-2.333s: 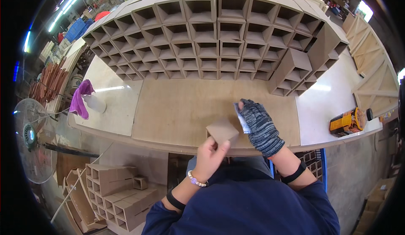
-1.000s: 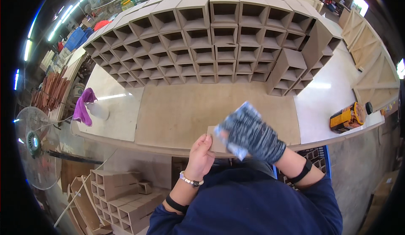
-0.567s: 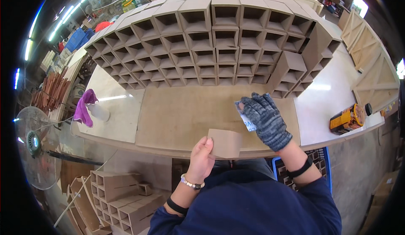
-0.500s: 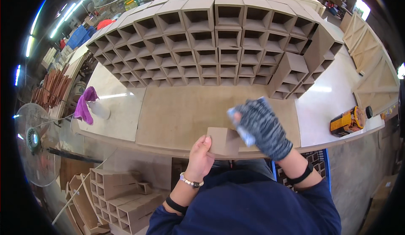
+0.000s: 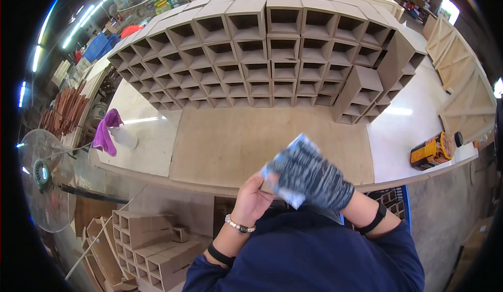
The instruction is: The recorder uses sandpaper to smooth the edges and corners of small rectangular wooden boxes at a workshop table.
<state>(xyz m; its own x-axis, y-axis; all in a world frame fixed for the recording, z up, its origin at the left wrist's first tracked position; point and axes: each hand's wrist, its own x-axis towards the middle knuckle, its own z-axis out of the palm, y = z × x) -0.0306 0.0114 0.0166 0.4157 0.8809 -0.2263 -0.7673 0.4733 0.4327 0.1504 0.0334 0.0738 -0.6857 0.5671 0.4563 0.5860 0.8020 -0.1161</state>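
Observation:
My left hand (image 5: 252, 200), bare and with a beaded bracelet at the wrist, is closed in a pinch at the table's front edge. Its fingertips meet the near side of a small brown open-ended box, now almost wholly covered by my other hand. Over that box lies my right hand (image 5: 314, 179) in a grey knitted glove, closed on a blue-and-white patterned cloth (image 5: 303, 143). The cloth sticks out above and below the glove. Whether it is cloth or a thin sheet is hard to tell.
Stacked brown boxes (image 5: 249, 72) form a wall across the table (image 5: 225, 140). A purple cloth (image 5: 107, 132) hangs on a white bottle at left; an orange-labelled jar (image 5: 432, 151) lies at right. More boxes (image 5: 152, 239) and a fan (image 5: 44, 174) stand at lower left.
My gloved right hand has swept left and toward me with the cloth, covering the box. The left hand has shifted slightly nearer. A hand at the far edge has gone from view.

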